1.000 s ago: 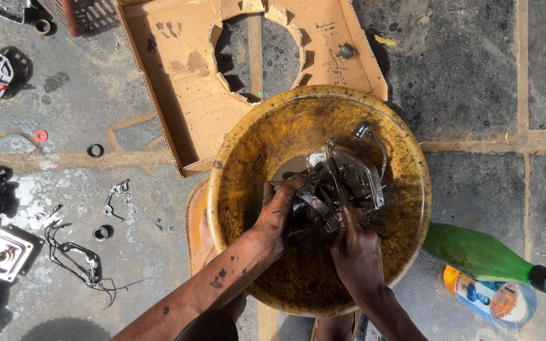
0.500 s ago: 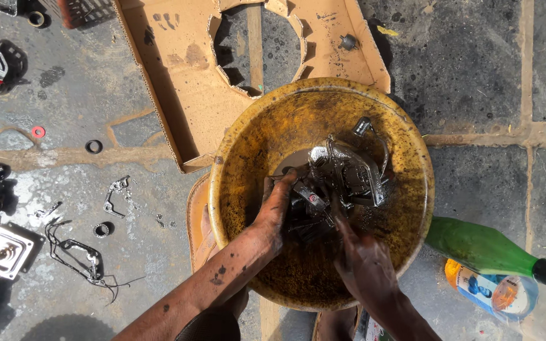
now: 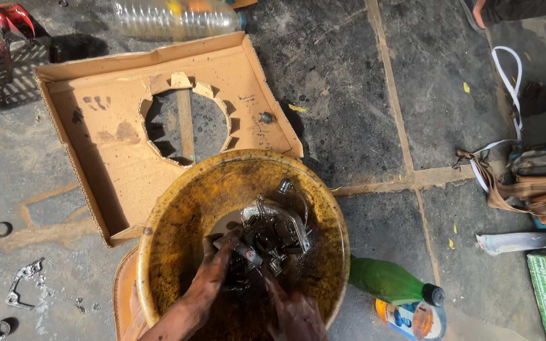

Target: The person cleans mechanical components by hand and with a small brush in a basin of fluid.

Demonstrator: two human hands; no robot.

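We find the metal engine part (image 3: 272, 235) in the yellow basin (image 3: 178, 215), centre near. Left hand (image 3: 213, 273) fingers clamp its left side; right hand (image 3: 293, 312) finger state unclear. We advise firm grip, part kept low over the dark liquid.

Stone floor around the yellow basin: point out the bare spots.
Bare paving lies right of the torn brown cardboard tray, up to the striped bag. Crowded: the round yellow basin, both hands on a metal engine part, green bottle.
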